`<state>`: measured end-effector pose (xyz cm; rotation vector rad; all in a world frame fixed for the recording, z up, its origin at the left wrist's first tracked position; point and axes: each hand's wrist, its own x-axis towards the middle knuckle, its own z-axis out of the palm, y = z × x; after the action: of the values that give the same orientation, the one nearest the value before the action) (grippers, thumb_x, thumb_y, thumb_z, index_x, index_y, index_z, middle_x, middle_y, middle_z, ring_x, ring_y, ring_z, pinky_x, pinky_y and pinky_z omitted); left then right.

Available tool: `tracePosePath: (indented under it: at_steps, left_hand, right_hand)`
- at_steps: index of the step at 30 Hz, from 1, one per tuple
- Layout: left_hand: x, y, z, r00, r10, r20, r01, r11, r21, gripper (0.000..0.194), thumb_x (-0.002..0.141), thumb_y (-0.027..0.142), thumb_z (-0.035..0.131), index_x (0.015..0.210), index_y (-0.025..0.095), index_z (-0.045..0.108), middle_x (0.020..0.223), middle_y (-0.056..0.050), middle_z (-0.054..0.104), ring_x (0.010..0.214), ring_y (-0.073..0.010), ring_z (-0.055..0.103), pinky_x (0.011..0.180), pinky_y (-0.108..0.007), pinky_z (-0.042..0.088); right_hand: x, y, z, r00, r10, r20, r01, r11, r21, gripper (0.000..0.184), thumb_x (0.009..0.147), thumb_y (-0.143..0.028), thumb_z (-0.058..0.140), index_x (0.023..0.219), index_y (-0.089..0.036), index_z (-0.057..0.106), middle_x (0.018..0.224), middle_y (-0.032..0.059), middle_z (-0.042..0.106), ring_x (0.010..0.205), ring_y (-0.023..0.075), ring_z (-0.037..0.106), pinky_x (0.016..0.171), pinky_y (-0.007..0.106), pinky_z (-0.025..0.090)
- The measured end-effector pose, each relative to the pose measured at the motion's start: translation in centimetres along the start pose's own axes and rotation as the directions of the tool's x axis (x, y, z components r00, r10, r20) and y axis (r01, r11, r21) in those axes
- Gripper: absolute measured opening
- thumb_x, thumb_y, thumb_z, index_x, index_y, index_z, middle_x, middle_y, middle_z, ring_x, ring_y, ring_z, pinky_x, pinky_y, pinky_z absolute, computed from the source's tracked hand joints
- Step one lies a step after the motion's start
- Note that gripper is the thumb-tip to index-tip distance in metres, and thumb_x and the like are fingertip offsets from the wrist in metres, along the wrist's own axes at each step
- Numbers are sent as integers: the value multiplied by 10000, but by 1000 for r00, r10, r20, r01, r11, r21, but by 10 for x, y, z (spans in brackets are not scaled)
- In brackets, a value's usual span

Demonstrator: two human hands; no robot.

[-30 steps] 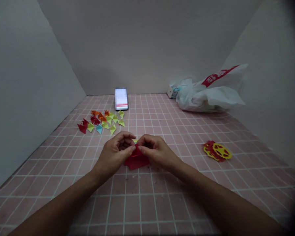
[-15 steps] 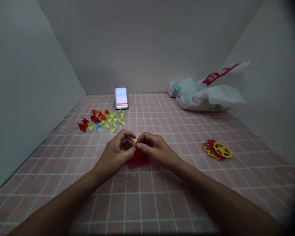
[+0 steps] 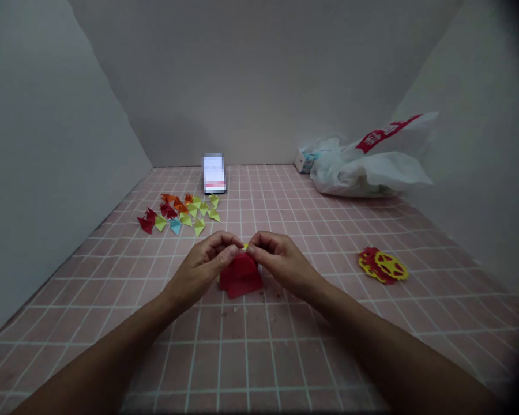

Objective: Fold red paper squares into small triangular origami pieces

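A folded red paper piece (image 3: pixel 242 279) stands on the cloth in front of me, with a bit of yellow (image 3: pixel 245 246) showing at its top edge. My left hand (image 3: pixel 210 259) pinches at the upper left edge of this paper, thumb against curled fingers. On the other side, my right hand (image 3: pixel 281 256) pinches at its upper right edge, fingertips close to those of the left. The fingers partly hide what lies between the tips. Beyond the left hand lie several small folded paper cranes (image 3: pixel 185 219) in red, orange, yellow and light blue.
Pink gridded cloth (image 3: pixel 251 357) covers the table. A lit phone (image 3: pixel 214 173) leans near the back wall. At back right are a small box (image 3: pixel 303 161) and a white plastic bag (image 3: pixel 358 173). Red and yellow paper cut-outs (image 3: pixel 384 266) lie to the right.
My hands have shifted slightly up and apart, baring more of the red paper between them. The cranes, phone, bag and cut-outs stay in place.
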<state>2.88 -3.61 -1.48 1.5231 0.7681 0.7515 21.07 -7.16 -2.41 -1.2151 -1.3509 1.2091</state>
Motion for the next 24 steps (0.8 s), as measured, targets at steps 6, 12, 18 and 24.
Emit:
tracePosePath:
  at_steps: [6, 12, 18, 24]
  left_hand:
    - [1, -4, -1, 998, -38, 47, 37, 999, 13, 210, 799, 348, 725, 859, 158, 659, 821, -17, 656, 751, -138, 571, 693, -265, 467]
    - [0, -1, -2, 999, 26, 34, -31, 988, 153, 240, 886, 376, 614, 792, 157, 648, 775, -11, 629, 730, -133, 547, 693, -267, 439]
    - [1, -3, -1, 1000, 12, -9, -11, 991, 130, 176, 817, 327, 680, 776, 162, 632, 764, -10, 639, 708, -131, 560, 662, -260, 457]
    - [1, -2, 0, 1000, 26, 5, -26, 990, 136, 175, 791, 306, 691, 721, 168, 610, 737, -13, 642, 686, -133, 565, 634, -262, 467]
  right_hand:
    - [1, -2, -1, 998, -29, -47, 29, 999, 13, 181, 770, -322, 589, 675, -185, 520, 674, -29, 498, 634, 111, 440, 594, 252, 359]
    - [-1, -2, 0, 993, -114, -29, 112, 991, -74, 157, 805, -294, 558, 701, -179, 539, 670, -22, 516, 632, 115, 459, 590, 258, 362]
    - [-3, 1, 3, 996, -92, -5, 91, 995, -46, 188, 809, -328, 572, 699, -179, 540, 676, -18, 524, 619, 110, 454, 567, 256, 353]
    - [-4, 1, 2, 998, -55, 41, 55, 999, 1, 198, 808, -347, 600, 721, -172, 570, 692, -15, 539, 630, 109, 464, 574, 254, 354]
